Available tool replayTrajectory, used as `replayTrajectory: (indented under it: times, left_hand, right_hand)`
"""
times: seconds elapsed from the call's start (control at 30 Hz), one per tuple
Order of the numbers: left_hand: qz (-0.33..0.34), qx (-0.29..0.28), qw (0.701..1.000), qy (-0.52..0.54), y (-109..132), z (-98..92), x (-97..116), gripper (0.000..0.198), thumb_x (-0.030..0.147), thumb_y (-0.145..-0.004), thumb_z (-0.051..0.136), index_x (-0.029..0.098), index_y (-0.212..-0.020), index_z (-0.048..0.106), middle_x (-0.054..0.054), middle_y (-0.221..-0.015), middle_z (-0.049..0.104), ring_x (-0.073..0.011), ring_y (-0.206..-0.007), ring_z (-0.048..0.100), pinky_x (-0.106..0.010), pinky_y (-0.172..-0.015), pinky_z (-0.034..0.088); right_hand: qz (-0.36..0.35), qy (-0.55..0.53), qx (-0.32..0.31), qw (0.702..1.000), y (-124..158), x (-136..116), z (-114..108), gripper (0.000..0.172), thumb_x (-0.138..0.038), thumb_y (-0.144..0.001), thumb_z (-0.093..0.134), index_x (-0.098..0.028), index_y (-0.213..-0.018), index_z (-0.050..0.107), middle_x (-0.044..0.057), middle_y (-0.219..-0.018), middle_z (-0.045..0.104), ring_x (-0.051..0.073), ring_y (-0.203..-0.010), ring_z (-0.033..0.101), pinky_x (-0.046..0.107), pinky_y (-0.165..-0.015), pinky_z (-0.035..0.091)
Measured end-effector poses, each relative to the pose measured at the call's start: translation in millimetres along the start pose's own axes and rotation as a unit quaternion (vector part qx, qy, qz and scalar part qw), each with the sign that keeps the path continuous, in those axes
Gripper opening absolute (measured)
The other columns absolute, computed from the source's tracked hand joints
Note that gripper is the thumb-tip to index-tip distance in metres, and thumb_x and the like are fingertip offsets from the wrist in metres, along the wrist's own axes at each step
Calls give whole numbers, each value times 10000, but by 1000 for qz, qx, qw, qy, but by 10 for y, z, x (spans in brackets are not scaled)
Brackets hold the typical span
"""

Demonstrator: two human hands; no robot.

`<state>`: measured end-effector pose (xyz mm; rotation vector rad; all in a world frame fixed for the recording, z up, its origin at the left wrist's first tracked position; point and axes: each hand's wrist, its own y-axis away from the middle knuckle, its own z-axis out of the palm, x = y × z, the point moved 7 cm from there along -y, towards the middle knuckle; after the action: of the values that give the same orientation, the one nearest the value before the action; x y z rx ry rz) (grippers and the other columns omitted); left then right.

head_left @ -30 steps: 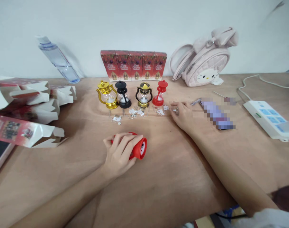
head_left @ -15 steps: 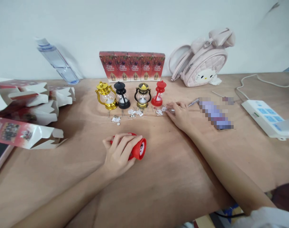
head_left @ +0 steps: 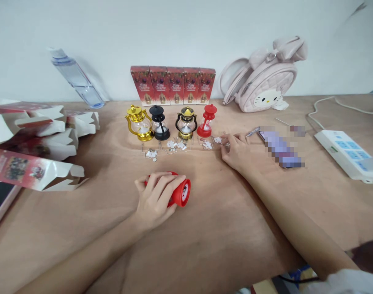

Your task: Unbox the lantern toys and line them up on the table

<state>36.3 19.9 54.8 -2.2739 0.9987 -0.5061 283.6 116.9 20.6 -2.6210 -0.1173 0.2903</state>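
Note:
My left hand (head_left: 154,198) is wrapped round a red toy lantern (head_left: 184,192) lying on its side, its round base turned to the right. The fingers hide most of its body. My right hand (head_left: 237,152) is at the right end of a row of small white pieces and bent wire handles (head_left: 207,145). Its fingertips are drawn together over a small, partly hidden thing that I cannot make out. Behind the pieces stand a gold lantern (head_left: 140,124), a black lantern (head_left: 159,123), a black-and-gold lantern (head_left: 186,124) and another red lantern (head_left: 205,121), all upright.
Several red boxes (head_left: 176,86) stand against the wall, beside a pink bag (head_left: 266,87). Opened cartons (head_left: 36,169) are piled at left, near a leaning water bottle (head_left: 79,79). A screwdriver (head_left: 292,127), a blurred phone (head_left: 281,149) and a power strip (head_left: 347,153) lie at right.
My right hand has drawn back slightly from the small pieces, its fingers more curled. My left hand still holds the red lantern in the same pose. The view has shifted slightly.

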Motion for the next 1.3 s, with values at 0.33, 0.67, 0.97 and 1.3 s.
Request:
replayTrajectory:
  times: [0.33, 0.67, 0.97, 1.3]
  left_hand:
    - [-3, -4, 1000, 2, 12, 12, -11, 470, 84, -719, 490, 191, -1172, 555, -62, -966, 686, -248, -895, 584, -363, -718, 253]
    - [-10, -7, 1000, 13, 16, 16, -26, 505, 82, -731, 492, 202, -1219, 536, -60, -978, 674, -251, -910, 577, -365, -724, 253]
    - [-8, -7, 1000, 16, 18, 16, -27, 501, 84, -733, 493, 198, -1219, 541, -59, -986, 675, -250, -909, 579, -364, -719, 255]
    - [-12, -7, 1000, 17, 24, 23, -30, 509, 76, -720, 492, 205, -1210, 548, -59, -981, 678, -251, -919, 580, -370, -734, 259]
  right_hand:
    - [-16, -41, -11, 999, -22, 32, 91, 206, -244, -889, 452, -151, -1030, 570, 113, -919, 699, 298, -934, 541, 423, -826, 396]
    - [-50, -18, -2, 999, 16, -70, 26, 278, -268, -899, 399, -153, -1079, 577, 136, -1014, 673, 294, -987, 537, 426, -845, 390]
    - [-49, -15, -34, 998, 0, -68, 89, 343, -230, -870, 421, -135, -1182, 526, 149, -1127, 660, 310, -1101, 519, 450, -903, 376]
    - [-3, -14, -5, 1000, -14, -20, 3, 287, -237, -886, 422, -151, -1111, 578, 134, -1030, 674, 309, -1024, 526, 433, -868, 397]
